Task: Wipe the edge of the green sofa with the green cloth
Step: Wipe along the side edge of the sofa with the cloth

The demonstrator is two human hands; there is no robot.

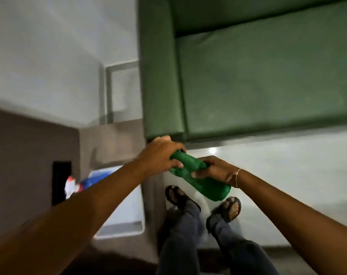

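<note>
The green sofa (267, 76) fills the upper right, its left armrest (158, 76) running down to a front corner just above my hands. A bright green cloth (204, 181), rolled or bunched into a long shape, hangs between both hands in front of the sofa's lower front edge. My left hand (160, 153) grips its upper end close to the armrest corner. My right hand (216, 169), with a thread band on the wrist, holds its middle. The cloth's lower end hangs free above my feet. The frame is blurred.
My legs in dark trousers and sandalled feet (230, 209) stand on the pale floor (287, 185) before the sofa. A brown cabinet (29, 165) and a white box (125, 215) with a blue-red item lie left. A grey frame (121, 92) leans by the wall.
</note>
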